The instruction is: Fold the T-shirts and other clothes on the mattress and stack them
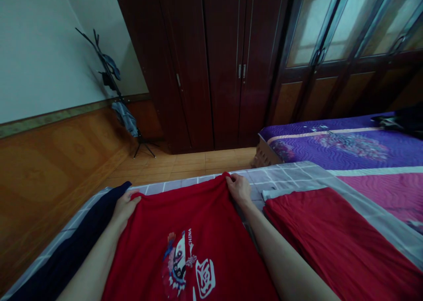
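A red shirt (158, 221) with a colourful printed figure and white lettering is stretched between both hands over a grey checked bedsheet (274, 175). My left hand (126, 205) pinches its far left corner. The far right corner is gripped between the fingers of my right hand (238, 188). To the right lies a second red garment (343, 239), folded, with a pale grey piece (269, 194) showing at its far edge. Dark blue cloth (79, 243) lies along the left side, beside my left forearm.
Dark red wardrobes (224, 72) stand beyond the bed across a strip of tiled floor (198, 162). A coat stand (109, 67) with hanging items is at the back left. On the right is a purple and pink bedspread (330, 146), with dark clothing (403, 120) on it.
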Demonstrator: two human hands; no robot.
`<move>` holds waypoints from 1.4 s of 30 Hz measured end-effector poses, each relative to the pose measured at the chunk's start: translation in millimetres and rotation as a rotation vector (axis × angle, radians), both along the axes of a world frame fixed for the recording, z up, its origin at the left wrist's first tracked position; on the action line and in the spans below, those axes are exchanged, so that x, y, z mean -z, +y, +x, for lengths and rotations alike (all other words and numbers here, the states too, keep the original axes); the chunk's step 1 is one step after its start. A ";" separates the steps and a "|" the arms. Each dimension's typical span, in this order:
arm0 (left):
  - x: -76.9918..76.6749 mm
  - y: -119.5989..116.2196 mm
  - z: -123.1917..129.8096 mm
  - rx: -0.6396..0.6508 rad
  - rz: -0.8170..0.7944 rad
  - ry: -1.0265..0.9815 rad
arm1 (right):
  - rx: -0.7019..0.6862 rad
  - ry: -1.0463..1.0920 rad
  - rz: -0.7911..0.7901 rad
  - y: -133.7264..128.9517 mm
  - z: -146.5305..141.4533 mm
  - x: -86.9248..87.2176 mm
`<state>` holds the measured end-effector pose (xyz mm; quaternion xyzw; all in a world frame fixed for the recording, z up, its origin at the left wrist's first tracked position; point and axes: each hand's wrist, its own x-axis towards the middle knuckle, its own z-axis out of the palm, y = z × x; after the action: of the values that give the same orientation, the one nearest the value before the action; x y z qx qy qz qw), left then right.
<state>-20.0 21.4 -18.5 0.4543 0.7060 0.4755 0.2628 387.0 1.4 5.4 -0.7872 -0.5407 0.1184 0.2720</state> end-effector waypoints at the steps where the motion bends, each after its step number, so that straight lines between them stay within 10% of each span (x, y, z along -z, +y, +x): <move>1: -2.9 7.5 3.7 -0.003 0.032 0.011 | 0.012 0.012 0.024 0.3 1.4 -0.5; 12: 21.4 29.6 20.2 0.032 0.151 0.224 | 0.061 0.037 0.056 7.5 10.7 9.0; 24: 9.0 28.5 14.6 -0.036 0.024 0.411 | -0.002 0.034 0.059 7.7 6.9 11.5; 42: -1.5 21.5 10.4 0.258 0.026 0.406 | -0.346 0.520 0.110 19.7 0.2 19.6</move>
<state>-9.6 42.9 -17.0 0.6302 0.6744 0.3460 0.1684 387.2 21.1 -14.2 -0.6109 -0.5845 0.3308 0.4192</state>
